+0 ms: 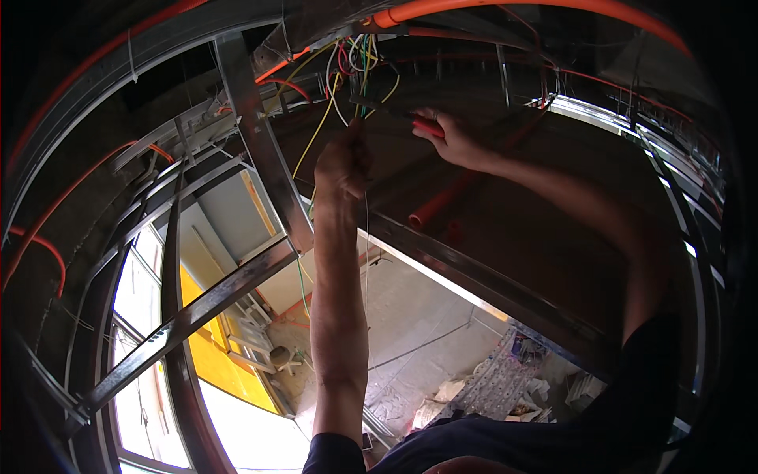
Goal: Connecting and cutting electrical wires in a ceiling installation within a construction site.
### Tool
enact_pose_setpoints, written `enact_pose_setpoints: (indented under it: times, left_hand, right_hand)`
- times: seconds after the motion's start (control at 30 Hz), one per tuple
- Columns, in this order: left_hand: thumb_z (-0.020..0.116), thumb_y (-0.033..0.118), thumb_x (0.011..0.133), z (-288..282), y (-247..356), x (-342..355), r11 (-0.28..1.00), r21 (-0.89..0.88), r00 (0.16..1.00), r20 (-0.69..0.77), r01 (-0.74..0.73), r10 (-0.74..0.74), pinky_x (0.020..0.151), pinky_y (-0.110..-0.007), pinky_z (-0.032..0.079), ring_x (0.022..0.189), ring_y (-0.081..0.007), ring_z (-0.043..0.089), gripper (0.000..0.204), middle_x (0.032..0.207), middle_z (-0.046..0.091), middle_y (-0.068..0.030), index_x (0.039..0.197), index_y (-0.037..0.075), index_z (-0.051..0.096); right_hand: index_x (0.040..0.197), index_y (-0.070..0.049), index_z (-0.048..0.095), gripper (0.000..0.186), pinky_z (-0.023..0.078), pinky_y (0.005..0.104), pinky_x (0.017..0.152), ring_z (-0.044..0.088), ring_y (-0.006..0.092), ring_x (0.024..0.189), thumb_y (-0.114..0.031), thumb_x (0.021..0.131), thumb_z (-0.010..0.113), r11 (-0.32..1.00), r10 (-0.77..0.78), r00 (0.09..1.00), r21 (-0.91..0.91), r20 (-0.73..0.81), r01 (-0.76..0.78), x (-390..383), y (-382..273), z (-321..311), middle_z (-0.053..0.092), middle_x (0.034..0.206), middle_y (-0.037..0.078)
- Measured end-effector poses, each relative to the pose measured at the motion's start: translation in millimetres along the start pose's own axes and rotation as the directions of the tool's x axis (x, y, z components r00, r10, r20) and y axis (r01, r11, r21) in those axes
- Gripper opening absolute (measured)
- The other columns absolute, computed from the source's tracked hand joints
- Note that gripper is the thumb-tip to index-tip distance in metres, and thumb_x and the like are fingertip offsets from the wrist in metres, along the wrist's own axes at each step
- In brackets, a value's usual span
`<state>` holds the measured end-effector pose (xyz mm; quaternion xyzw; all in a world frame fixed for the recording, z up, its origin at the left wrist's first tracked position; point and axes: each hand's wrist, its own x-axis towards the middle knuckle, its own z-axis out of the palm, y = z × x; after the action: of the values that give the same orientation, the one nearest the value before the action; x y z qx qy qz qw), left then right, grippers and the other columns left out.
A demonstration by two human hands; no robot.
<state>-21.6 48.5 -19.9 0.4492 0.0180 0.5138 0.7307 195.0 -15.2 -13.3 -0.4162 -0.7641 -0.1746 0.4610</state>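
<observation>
Overhead wiring at a ceiling grid, work judged midway.

Left hand (341, 162) is raised and closed around a bunch of thin wires (357, 67) that fan out loose in yellow, green, red and white from an orange conduit (505, 6) near the frame's upper edge. Right hand (452, 141) is clamped on a red-handled tool (425, 125), its tip at the bundle; wires appear unjoined, so connections seem left to do. Metal ceiling channels (264, 150) cross a bare, unfinished room; concrete floor (410, 308) with scattered debris lies below.
</observation>
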Motion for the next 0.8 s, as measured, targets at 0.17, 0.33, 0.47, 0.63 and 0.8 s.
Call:
enact_pose_setpoints:
  times: [0.17, 0.33, 0.47, 0.63, 0.8]
  left_hand:
    - [0.050, 0.019, 0.097, 6.6, -1.3, -2.6, 1.000, 0.003, 1.000, -0.024, -0.002, 0.002, 0.035, -0.021, 0.022, 0.041, -0.0060, 0.030, 0.017, 0.058, 0.035, 0.0057, 0.081, 0.013, 0.051]
    - [0.050, 0.019, 0.096, 11.4, -0.8, -4.9, 1.000, 0.004, 1.000, -0.015, -0.004, 0.005, 0.039, -0.022, 0.024, 0.043, -0.0063, 0.030, 0.015, 0.060, 0.037, 0.0056, 0.082, 0.012, 0.052]
    - [0.050, 0.019, 0.096, 13.1, -0.8, -6.2, 1.000, -0.001, 0.999, -0.034, -0.001, 0.001, 0.039, -0.022, 0.025, 0.043, -0.0068, 0.030, 0.016, 0.060, 0.037, 0.0052, 0.083, 0.012, 0.052]
    - [0.051, 0.019, 0.096, 12.8, -0.6, -6.8, 1.000, 0.005, 0.997, -0.076, 0.001, -0.001, 0.038, -0.022, 0.025, 0.043, -0.0074, 0.031, 0.016, 0.060, 0.038, 0.0047, 0.082, 0.011, 0.053]
    - [0.052, 0.020, 0.096, 10.1, -2.5, -5.6, 1.000, -0.011, 0.999, -0.045, -0.011, 0.010, 0.040, -0.022, 0.026, 0.046, -0.0073, 0.033, 0.014, 0.062, 0.040, 0.0040, 0.086, 0.009, 0.054]
  right_hand:
    - [0.108, -0.002, 0.061, 0.044, 0.049, 0.0363, 0.078, 0.065, 0.0312, 0.090, -0.037, 0.083, 0.070, 0.993, 0.089, 0.996, -0.076, -0.024, -0.091, 2.8, -4.4, -7.6, 0.066, 0.096, 0.018]
    - [0.109, 0.002, 0.059, 0.056, 0.049, 0.0362, 0.081, 0.064, 0.0317, 0.092, -0.042, 0.078, 0.073, 0.960, 0.119, 0.993, -0.255, -0.015, -0.119, 3.9, -10.9, -12.3, 0.065, 0.098, 0.018]
    - [0.117, 0.006, 0.055, 0.068, 0.046, 0.0379, 0.091, 0.059, 0.0345, 0.106, -0.049, 0.079, 0.069, 0.964, 0.161, 0.986, -0.220, 0.044, -0.147, 3.3, -9.9, -11.5, 0.061, 0.113, 0.021]
    - [0.119, 0.005, 0.054, 0.071, 0.046, 0.0380, 0.091, 0.059, 0.0340, 0.107, -0.051, 0.079, 0.068, 0.961, 0.199, 0.979, -0.205, 0.041, -0.187, 5.6, -5.1, -8.8, 0.061, 0.114, 0.021]
    - [0.117, 0.004, 0.055, 0.068, 0.047, 0.0387, 0.088, 0.060, 0.0345, 0.102, -0.051, 0.079, 0.069, 0.968, 0.152, 0.987, -0.207, 0.043, -0.141, 6.1, -1.3, -8.6, 0.062, 0.110, 0.021]
